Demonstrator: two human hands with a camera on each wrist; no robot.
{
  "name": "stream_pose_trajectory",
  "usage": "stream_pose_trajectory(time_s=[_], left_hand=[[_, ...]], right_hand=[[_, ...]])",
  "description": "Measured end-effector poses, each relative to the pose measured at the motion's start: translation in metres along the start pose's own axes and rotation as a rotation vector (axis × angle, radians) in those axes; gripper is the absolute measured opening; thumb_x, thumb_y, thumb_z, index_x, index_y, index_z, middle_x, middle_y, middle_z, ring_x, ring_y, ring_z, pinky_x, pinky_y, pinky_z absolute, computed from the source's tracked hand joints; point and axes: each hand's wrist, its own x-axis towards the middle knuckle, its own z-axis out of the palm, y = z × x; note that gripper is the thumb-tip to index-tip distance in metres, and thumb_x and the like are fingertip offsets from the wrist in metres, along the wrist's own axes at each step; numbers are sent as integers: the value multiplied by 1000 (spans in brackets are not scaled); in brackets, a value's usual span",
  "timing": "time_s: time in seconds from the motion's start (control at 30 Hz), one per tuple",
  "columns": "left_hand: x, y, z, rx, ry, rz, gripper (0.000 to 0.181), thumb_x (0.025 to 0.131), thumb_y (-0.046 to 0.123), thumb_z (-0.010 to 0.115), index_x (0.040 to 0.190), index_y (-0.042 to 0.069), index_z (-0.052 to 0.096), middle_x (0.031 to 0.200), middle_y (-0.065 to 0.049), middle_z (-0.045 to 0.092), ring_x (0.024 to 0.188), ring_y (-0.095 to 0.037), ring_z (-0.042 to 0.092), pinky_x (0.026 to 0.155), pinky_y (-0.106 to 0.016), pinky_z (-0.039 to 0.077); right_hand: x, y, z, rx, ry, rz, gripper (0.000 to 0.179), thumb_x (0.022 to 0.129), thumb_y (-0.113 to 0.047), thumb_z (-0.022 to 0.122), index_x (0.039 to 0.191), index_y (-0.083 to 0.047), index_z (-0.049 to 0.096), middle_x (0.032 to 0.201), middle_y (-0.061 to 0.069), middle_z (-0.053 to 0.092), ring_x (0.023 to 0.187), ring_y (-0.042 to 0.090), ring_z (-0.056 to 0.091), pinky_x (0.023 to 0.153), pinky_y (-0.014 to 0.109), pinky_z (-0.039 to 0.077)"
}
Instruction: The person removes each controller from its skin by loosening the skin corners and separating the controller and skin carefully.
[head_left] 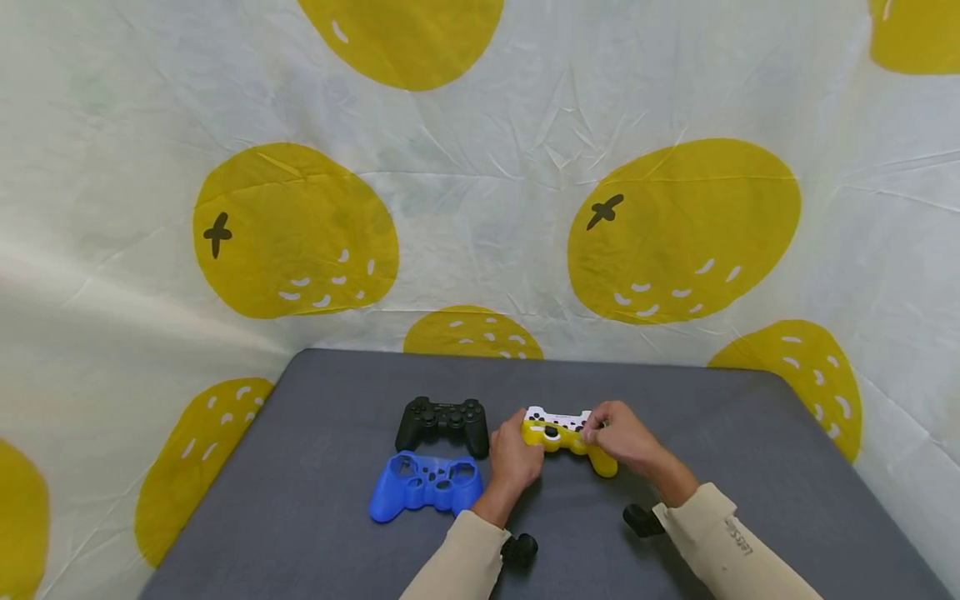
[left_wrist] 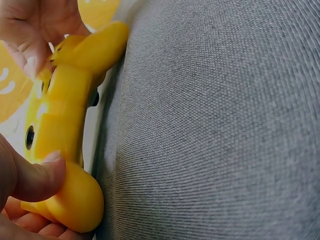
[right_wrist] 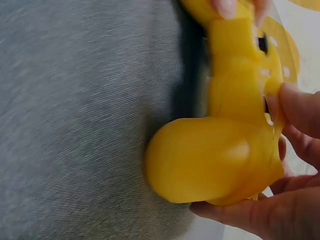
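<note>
A white game controller (head_left: 557,417) sits partly inside a yellow rubber cover (head_left: 602,462); its white button face shows along the far side. My left hand (head_left: 514,454) grips the left handle, and in the left wrist view the thumb presses on the yellow cover (left_wrist: 75,115) with fingers beneath. On the other side my right hand (head_left: 628,435) pinches the cover's edge near the right stick opening. From the right wrist view, the rounded right handle of the cover (right_wrist: 200,160) hangs close over the table, a fingertip under its end.
To the left lies a black game controller (head_left: 442,414), with a blue controller cover (head_left: 390,492) in front of it. Everything is on a dark grey table (head_left: 300,533). Behind hangs a white curtain (head_left: 480,233) with yellow fruit prints.
</note>
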Motion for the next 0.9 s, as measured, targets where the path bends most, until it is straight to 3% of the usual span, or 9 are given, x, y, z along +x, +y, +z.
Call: stream_pose_trajectory(time_s=[0.2, 0.27, 0.37, 0.43, 0.53, 0.6, 0.7, 0.77, 0.9], left_hand=[[1, -1, -2, 0, -14, 4, 59, 82, 0, 80, 139, 1, 64, 131, -19, 72, 117, -38, 68, 103, -50, 55], [1, -2, -3, -6, -23, 4, 59, 82, 2, 82, 139, 1, 64, 131, -19, 72, 117, -39, 68, 103, -51, 55], [2, -3, -3, 0, -16, 6, 60, 81, 3, 84, 138, 1, 65, 130, -20, 72, 116, -40, 67, 103, -51, 55], [2, -3, -4, 4, -5, 8, 60, 81, 3, 85, 138, 1, 66, 129, -20, 72, 114, -40, 67, 102, -51, 55], [3, -4, -5, -1, -2, 12, 60, 80, 3, 85, 137, 0, 66, 128, -20, 73, 114, -40, 68, 102, -50, 55], [2, -5, -5, -15, -13, 14, 61, 81, 3, 85, 138, -1, 65, 130, -20, 72, 114, -39, 68, 103, -50, 55], [2, -5, -5, -26, -30, 14, 62, 82, 4, 85, 139, -2, 63, 131, -20, 72, 115, -38, 68, 104, -50, 55], [1, -5, -5, -26, -31, 15, 62, 82, 5, 85, 140, -1, 64, 131, -19, 72, 114, -38, 67, 104, -50, 55], [2, -4, -4, -28, -24, 5, 62, 81, 5, 85, 139, 0, 64, 131, -18, 72, 114, -38, 67, 105, -51, 54]], right_hand=[[-1, -4, 9, -182, 146, 4, 17, 81, 1, 74, 66, -2, 66, 75, 8, 65, 67, 18, 55, 64, 31, 48], [-1, -5, 11, -211, 182, 14, 19, 81, 0, 75, 65, -3, 65, 68, 7, 64, 63, 18, 54, 61, 31, 47], [3, -6, 13, -226, 209, 11, 14, 79, 1, 76, 71, -2, 65, 72, 8, 63, 67, 19, 53, 63, 30, 45], [6, -7, 14, -226, 207, -5, 8, 76, 3, 75, 80, 0, 69, 85, 13, 67, 76, 23, 55, 67, 32, 45], [11, -12, 16, -197, 148, -26, 24, 74, 7, 65, 94, 1, 76, 108, 21, 69, 90, 30, 59, 73, 37, 49], [12, -17, 20, -167, 92, -14, 25, 78, 6, 64, 97, -1, 79, 117, 20, 71, 97, 30, 61, 76, 38, 51], [13, -24, 27, -155, 57, 13, 15, 88, -1, 67, 91, -4, 81, 116, 17, 73, 100, 30, 63, 80, 41, 53], [15, -26, 30, -170, 82, 20, 8, 89, -6, 74, 86, -5, 81, 110, 16, 74, 96, 28, 63, 78, 39, 53], [16, -29, 34, -218, 155, 1, 12, 86, -1, 75, 75, -5, 78, 100, 13, 75, 91, 28, 64, 81, 45, 54]])
